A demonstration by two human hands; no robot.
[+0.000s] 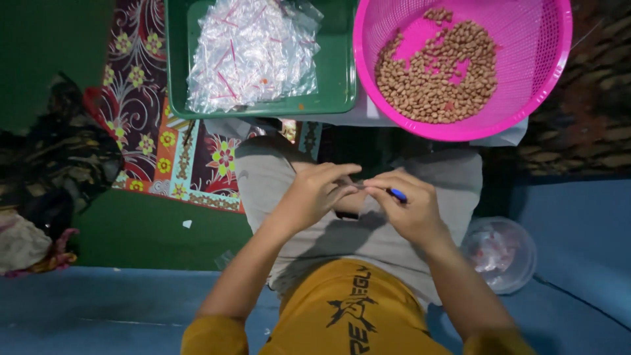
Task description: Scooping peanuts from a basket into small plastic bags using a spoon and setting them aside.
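Observation:
My left hand point(317, 192) and my right hand point(402, 205) meet over my lap, fingertips pinched together on a small clear plastic packet point(363, 187) that is mostly hidden by the fingers. A small blue thing point(397, 194) shows between the fingers of my right hand. Beyond my knees sits a pink mesh basket point(532, 98) holding a heap of brown peanuts point(439, 73). To its left a green tray point(338, 85) carries a pile of small clear plastic bags point(250, 49) with red strips.
A clear round container point(501, 253) with something reddish inside rests by my right thigh on the blue mat point(578, 230). A flowered cloth point(164, 151) lies on the green floor at left, and dark bundled fabric point(59, 158) sits at the far left.

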